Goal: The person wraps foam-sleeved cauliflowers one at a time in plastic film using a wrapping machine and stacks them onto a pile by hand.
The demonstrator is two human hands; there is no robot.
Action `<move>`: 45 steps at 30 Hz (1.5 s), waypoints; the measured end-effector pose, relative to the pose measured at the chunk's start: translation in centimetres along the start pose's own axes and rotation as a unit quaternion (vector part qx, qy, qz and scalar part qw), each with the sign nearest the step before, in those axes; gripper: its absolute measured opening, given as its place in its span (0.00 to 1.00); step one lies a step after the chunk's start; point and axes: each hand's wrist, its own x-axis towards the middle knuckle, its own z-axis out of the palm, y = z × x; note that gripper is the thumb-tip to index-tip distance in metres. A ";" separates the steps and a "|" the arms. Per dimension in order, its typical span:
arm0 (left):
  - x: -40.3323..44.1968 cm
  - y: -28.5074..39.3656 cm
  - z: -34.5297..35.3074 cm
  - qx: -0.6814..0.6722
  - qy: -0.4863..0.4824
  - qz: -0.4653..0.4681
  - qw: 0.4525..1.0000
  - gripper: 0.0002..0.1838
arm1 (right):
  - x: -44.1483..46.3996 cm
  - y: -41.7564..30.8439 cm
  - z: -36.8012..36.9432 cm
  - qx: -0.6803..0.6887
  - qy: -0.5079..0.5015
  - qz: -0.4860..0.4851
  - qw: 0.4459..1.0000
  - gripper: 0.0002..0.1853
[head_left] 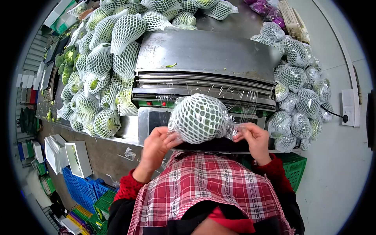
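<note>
A round green vegetable in a white foam net [200, 118] is held in front of me, with clear plastic film [232, 127] around it. At its left side, my left hand [156, 144] is closed, its fingers pinching the film against the net. On the other side, my right hand [254, 140] pinches a gathered end of the film between thumb and fingers. Just behind the vegetable is a metal film-wrapping machine [207, 49] with rollers [203, 78]. Film stretches from the rollers toward the vegetable. Two red buttons [156, 103] show on the machine's front.
Netted vegetables [100, 58] are heaped at the left, beside bare broccoli heads [68, 60]. Film-wrapped ones [301, 102] are piled at the right. Purple vegetables [268, 9] and a beige basket [290, 21] stand at the back. Green [295, 170] and blue crates [78, 186] stand below.
</note>
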 end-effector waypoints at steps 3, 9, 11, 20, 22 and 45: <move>-0.6 -1.7 0.8 0.194 0.123 0.044 0.972 0.14 | 0.7 -1.3 0.8 0.010 0.040 -0.008 0.999 0.10; -7.6 3.0 -0.5 0.338 0.297 0.009 0.893 0.17 | -4.9 -2.3 -2.1 0.011 0.000 0.261 0.965 0.14; -7.4 -1.6 -7.0 0.360 0.309 -0.153 0.867 0.13 | -7.2 3.6 -2.4 -0.008 0.025 0.358 0.933 0.14; -1.4 -14.8 -9.5 0.494 -0.073 0.013 0.866 0.11 | -6.1 16.1 8.9 -0.357 -0.197 0.088 0.909 0.15; -0.3 -9.7 -3.0 0.450 -0.044 0.214 0.866 0.11 | -4.7 13.4 10.4 -0.308 -0.238 0.065 0.919 0.16; 33.8 7.7 14.7 0.668 0.041 0.510 0.541 0.41 | 37.4 -15.4 -13.9 -0.409 0.161 -0.275 0.855 0.37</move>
